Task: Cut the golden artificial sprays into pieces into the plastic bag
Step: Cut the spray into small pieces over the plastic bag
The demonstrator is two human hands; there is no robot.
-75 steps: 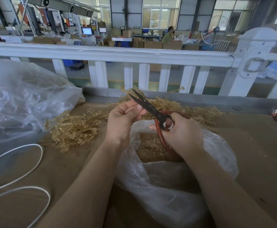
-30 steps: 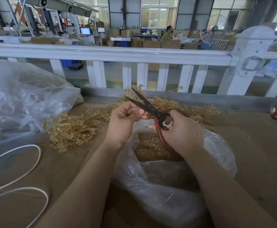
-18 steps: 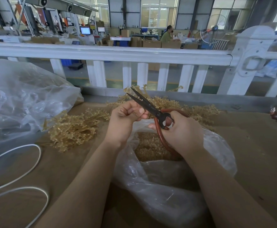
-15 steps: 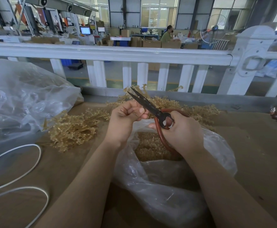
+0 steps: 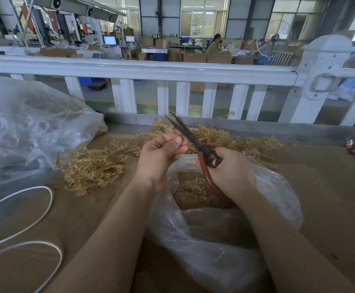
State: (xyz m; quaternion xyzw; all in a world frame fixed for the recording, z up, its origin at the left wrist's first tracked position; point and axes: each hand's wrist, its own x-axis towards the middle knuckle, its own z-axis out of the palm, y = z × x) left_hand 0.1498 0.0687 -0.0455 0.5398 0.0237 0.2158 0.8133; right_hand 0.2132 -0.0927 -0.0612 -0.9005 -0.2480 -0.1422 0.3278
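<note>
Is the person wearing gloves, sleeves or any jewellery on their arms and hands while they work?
No. Both forearms are bare as far as the picture shows, with no sleeve in view. The left hand and right hand are ungloved, and no watch, bracelet or ring can be seen. The left thumbnail looks short and unpainted.

A white railing (image 5: 151,69) crosses the upper frame. Beyond it lies a workshop floor (image 5: 147,96) with cardboard boxes (image 5: 195,57), lit monitors (image 5: 110,40) at upper left, and large daylit windows (image 5: 205,17) along the top.
</note>
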